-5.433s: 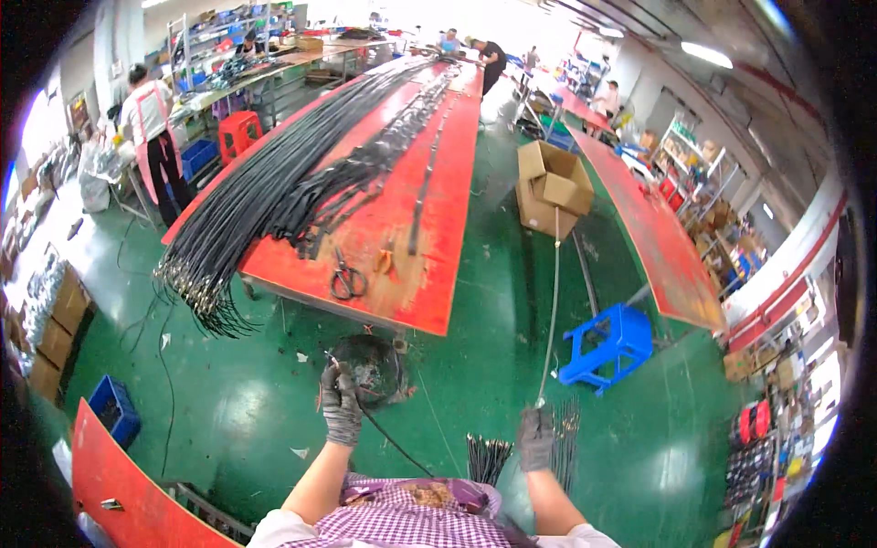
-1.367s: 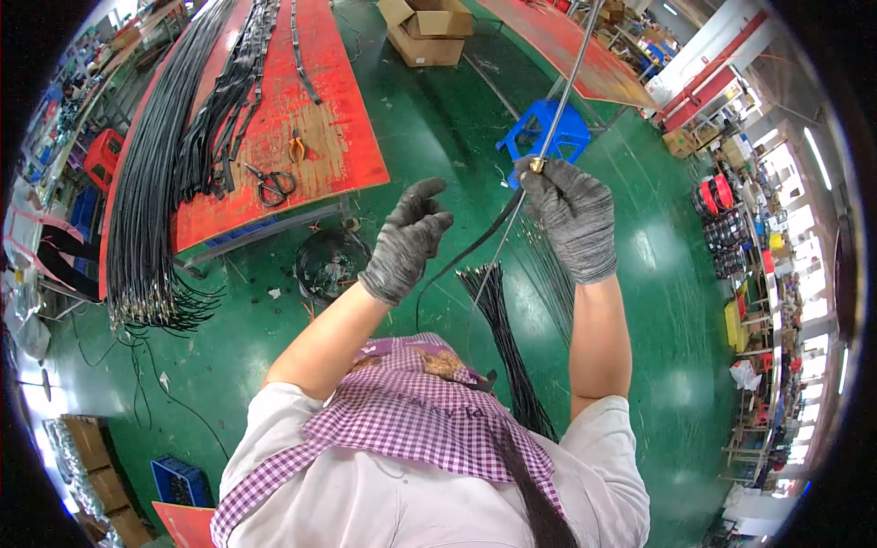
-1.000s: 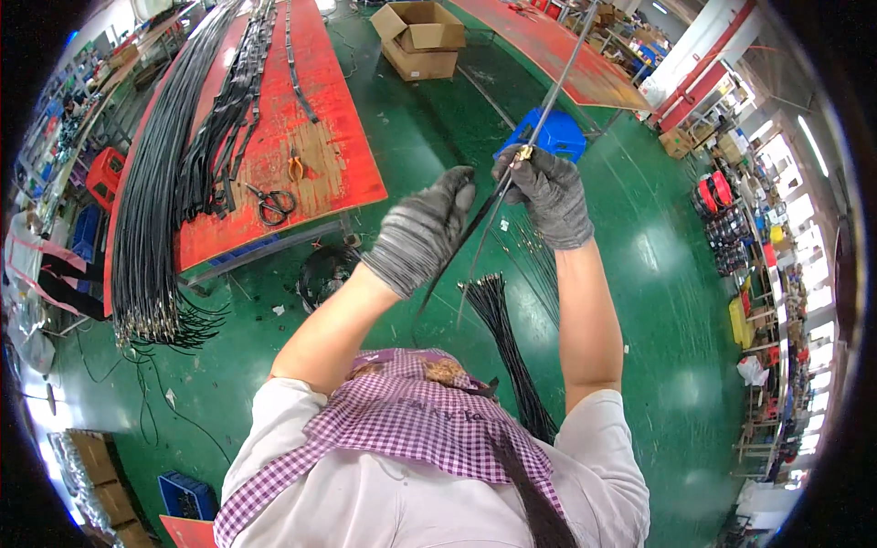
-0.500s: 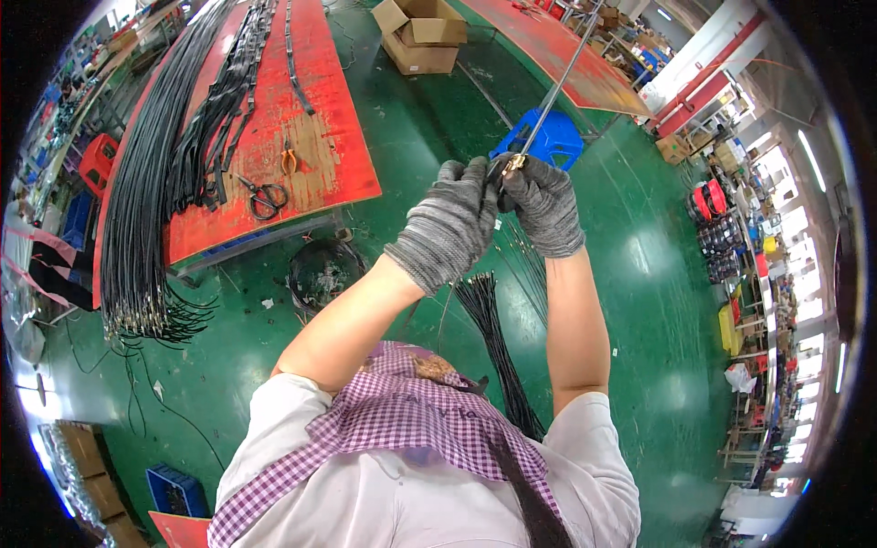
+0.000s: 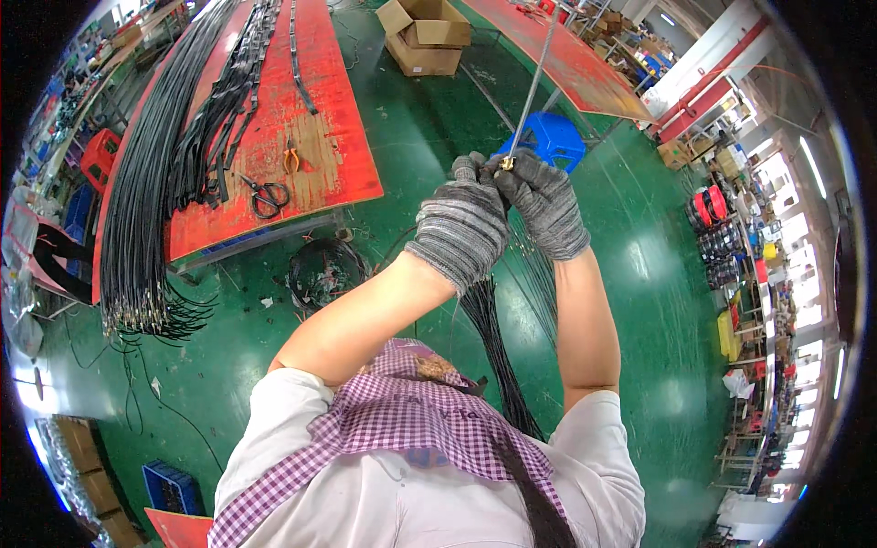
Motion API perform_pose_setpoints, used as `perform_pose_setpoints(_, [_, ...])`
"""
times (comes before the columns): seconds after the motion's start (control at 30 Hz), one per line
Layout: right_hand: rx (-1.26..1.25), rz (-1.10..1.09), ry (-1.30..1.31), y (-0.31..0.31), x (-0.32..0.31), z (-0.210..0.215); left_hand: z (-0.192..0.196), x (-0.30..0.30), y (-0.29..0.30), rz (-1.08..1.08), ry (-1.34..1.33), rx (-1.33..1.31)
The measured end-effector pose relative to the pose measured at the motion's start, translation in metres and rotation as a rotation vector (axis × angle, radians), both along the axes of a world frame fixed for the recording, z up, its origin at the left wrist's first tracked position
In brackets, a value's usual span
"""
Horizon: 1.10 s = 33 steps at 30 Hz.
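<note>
Both hands wear grey striped knit gloves and meet in front of me. My right hand [image 5: 548,205] is closed at the lower end of a long, thin silvery rod [image 5: 533,91], beside a small brass-coloured fitting [image 5: 508,163]. The rod slants up and away from me. Against it, my left hand [image 5: 463,221] is closed with its fingers curled; a dark piece lies between the hands, mostly covered by the gloves. Below the hands hangs a bundle of black cables [image 5: 498,352], with several thinner strands [image 5: 533,274] beside it.
A red worktable [image 5: 320,183] at left carries long black cables [image 5: 151,201], black straps [image 5: 215,128], scissors [image 5: 266,198] and orange-handled pliers [image 5: 290,160]. Beyond my hands stand a blue stool [image 5: 553,142] and a cardboard box [image 5: 425,50]. A dark round tub [image 5: 324,274] sits on the floor.
My left hand has moved right and slightly lower, its wrist turned. The brass fitting has shifted a little left, and the rod stands somewhat steeper.
</note>
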State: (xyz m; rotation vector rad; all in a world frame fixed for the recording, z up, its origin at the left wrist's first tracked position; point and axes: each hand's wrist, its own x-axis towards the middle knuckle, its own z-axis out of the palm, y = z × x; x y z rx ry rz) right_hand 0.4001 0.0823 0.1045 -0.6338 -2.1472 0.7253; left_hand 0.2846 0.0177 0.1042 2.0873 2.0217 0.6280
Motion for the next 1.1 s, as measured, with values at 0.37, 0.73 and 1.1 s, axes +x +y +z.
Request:
perform_pose_setpoints(0.37, [-0.245,0.098,0.049,-0.002,0.009,0.011,-0.009,-0.032,0.003,-0.289,-0.229,0.174])
perform_pose_setpoints(0.73, [-0.277,0.254,0.086,0.007,0.005,0.009,-0.024,-0.020,-0.003,-0.376,-1.300,-0.234])
perform_pose_setpoints(1.1, [0.121,0.145,-0.003,0.019,-0.026,-0.049,-0.068,-0.018,0.010,-0.211,-1.690,0.190])
